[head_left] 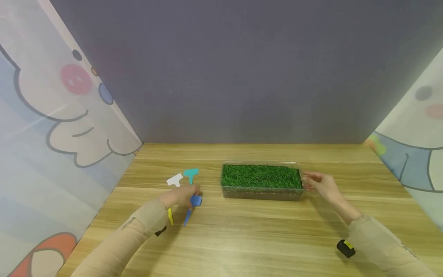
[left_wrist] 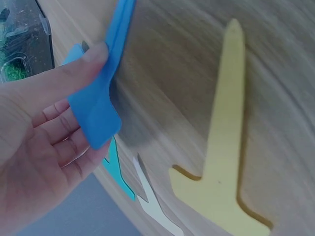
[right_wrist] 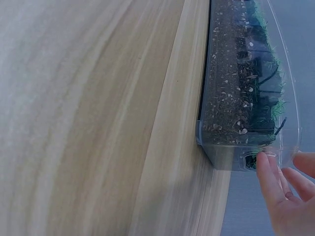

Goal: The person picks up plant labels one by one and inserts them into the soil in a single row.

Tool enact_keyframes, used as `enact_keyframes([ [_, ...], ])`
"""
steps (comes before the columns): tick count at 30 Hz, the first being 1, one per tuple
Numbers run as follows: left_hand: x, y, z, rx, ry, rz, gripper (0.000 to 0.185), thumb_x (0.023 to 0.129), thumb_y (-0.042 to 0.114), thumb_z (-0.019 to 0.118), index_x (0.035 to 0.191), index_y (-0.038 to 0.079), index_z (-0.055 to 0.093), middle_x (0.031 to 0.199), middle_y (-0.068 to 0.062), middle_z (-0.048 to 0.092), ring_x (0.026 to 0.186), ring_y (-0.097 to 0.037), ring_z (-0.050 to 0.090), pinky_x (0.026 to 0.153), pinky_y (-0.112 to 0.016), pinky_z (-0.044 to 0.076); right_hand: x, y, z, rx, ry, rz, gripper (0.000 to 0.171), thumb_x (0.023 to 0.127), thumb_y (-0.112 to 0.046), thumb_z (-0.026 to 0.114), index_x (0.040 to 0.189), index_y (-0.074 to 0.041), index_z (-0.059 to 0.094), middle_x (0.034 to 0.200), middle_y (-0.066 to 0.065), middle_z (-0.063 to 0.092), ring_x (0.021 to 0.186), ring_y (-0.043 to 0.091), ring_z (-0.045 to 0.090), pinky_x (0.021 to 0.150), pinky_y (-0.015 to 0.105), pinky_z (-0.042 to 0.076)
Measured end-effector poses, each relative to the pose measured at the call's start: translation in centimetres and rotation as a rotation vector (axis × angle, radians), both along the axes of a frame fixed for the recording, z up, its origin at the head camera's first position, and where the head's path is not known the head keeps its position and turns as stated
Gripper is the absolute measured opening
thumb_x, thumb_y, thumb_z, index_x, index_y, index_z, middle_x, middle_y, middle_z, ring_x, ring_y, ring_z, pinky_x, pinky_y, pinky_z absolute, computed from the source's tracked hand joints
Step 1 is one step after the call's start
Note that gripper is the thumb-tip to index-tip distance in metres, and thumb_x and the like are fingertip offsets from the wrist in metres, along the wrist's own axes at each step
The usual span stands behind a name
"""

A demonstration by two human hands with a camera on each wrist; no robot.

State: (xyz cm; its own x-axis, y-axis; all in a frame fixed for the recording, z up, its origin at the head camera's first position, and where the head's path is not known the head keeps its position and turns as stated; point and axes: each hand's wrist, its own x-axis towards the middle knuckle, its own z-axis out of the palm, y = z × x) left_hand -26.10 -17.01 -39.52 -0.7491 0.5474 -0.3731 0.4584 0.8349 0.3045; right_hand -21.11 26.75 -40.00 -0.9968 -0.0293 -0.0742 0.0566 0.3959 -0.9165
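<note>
My left hand [head_left: 180, 194] pinches a blue T-shaped plant label [left_wrist: 101, 110] between thumb and fingers, its pointed stem angled toward me. A yellow label [left_wrist: 224, 167] lies on the table beside that hand, partly hidden under it in the head view. Just beyond the hand lie a white label [head_left: 175, 179] and a teal label [head_left: 191, 173]. To their right stands a clear plastic box [head_left: 262, 194] with dark soil under green grass [head_left: 261, 176]. My right hand [head_left: 325, 187] touches the box's right end, its extended fingertips at the end wall below the rim.
The wooden table [head_left: 249, 234] ends against a grey back wall [head_left: 242, 77]. Cartoon-printed panels [head_left: 69, 127] stand at both sides. A small black device [head_left: 346, 249] with a yellow mark sits at the right sleeve.
</note>
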Motion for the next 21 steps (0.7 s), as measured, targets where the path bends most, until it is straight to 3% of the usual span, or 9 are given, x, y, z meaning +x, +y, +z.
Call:
enact_keyframes([
  [7, -0.4, 0.3, 0.4, 0.046, -0.052, -0.02, 0.031, 0.066, 0.001, 0.074, 0.087, 0.005, 0.052, 0.088, -0.005, 0.057, 0.082, -0.021, 0.055, 0.074, -0.034, 0.048, -0.1, 0.1, -0.1, -0.013, -0.004, 0.013, 0.039, 0.09, 0.001, 0.043, 0.124, 0.018, 0.034, 0.111, 0.035, 0.049, 0.08, 0.015, 0.063, 0.075, 0.031, 0.051],
  [14, -1.2, 0.6, 1.4, 0.187, -0.184, -0.05, 0.013, 0.079, 0.005, 0.064, 0.088, 0.007, 0.055, 0.1, -0.007, 0.057, 0.104, -0.031, 0.05, 0.089, -0.041, 0.042, -0.2, 0.2, -0.2, -0.001, 0.005, 0.009, 0.038, 0.09, 0.001, 0.043, 0.124, 0.018, 0.035, 0.11, 0.036, 0.05, 0.08, 0.017, 0.064, 0.074, 0.031, 0.051],
  [21, -1.3, 1.2, 2.7, 0.247, -0.162, -0.066, 0.008, 0.081, 0.006, 0.063, 0.084, 0.009, 0.056, 0.097, -0.004, 0.059, 0.104, -0.028, 0.053, 0.088, -0.038, 0.044, -0.1, 0.1, -0.2, -0.001, 0.009, 0.009, 0.039, 0.09, 0.001, 0.043, 0.124, 0.017, 0.035, 0.11, 0.035, 0.05, 0.081, 0.018, 0.064, 0.075, 0.031, 0.051],
])
